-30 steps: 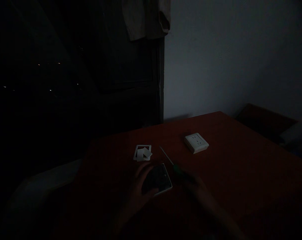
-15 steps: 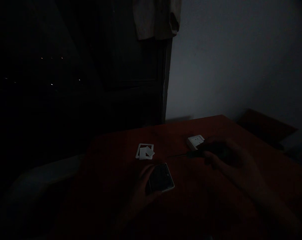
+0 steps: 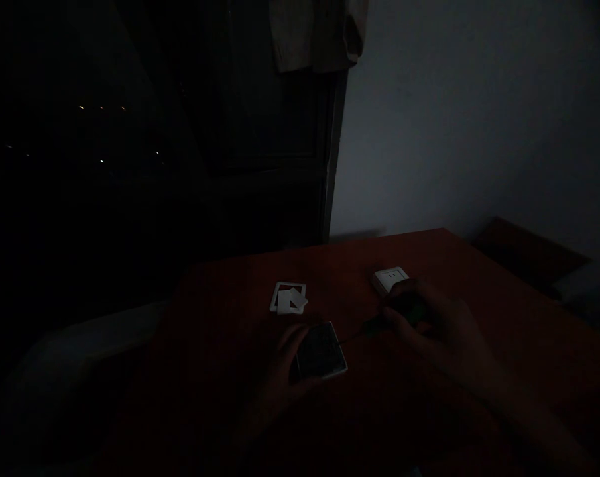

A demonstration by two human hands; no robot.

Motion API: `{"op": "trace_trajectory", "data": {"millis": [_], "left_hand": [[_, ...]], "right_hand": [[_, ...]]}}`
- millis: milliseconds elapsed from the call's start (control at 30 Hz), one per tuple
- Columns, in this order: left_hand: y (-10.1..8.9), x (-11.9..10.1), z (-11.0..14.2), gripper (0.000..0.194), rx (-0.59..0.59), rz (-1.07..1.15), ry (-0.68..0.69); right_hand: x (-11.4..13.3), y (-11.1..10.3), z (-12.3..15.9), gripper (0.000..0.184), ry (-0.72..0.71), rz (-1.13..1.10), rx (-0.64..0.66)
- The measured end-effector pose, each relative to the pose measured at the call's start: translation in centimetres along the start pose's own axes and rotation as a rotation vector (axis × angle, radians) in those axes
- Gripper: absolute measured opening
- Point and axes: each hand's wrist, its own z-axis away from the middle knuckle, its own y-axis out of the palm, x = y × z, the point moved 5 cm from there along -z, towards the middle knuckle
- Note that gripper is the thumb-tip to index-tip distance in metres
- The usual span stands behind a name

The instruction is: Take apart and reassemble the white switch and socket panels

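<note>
My left hand (image 3: 284, 368) grips the left side of a square, dark-faced switch module with a pale rim (image 3: 323, 352), thumb below and fingers above. In my right hand (image 3: 429, 331) is a screwdriver with a green handle (image 3: 374, 324); its thin shaft points left, and the tip is at the right part of the module's dark face. Whether the tip sits in a screw is too dark to tell. Just behind my right fingers stands a white wall socket (image 3: 390, 277). A white square frame (image 3: 274, 298) lies beyond my left hand, with white flat pieces (image 3: 292, 301) on it.
The reddish-brown table (image 3: 349, 265) has its far edge near a pale wall (image 3: 453, 132) and a dark window (image 3: 130, 165). A cloth (image 3: 314, 33) hangs above. Another dark wooden surface (image 3: 528, 245) lies beyond the table's right side.
My right hand has moved left and a little toward me, bringing the screwdriver tip from above the module's right side onto its face. My left hand keeps its hold on the module.
</note>
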Motion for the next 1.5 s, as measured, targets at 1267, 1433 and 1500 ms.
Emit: {"op": "trace_trajectory", "data": {"millis": [1267,1433,1500], "left_hand": [[0.5,0.8,0.1,0.074,0.001,0.000,0.007],[0.3,0.4,0.1,0.071,0.003,-0.001,0.015],[0.3,0.4,0.1,0.072,0.009,0.010,0.012]], "right_hand": [[0.2,0.6,-1.0,0.015,-0.059,0.033,0.067],[0.1,0.7,-0.9,0.015,-0.055,0.050,0.069],[0.1,0.7,-0.9,0.015,-0.065,0.057,0.067]]}}
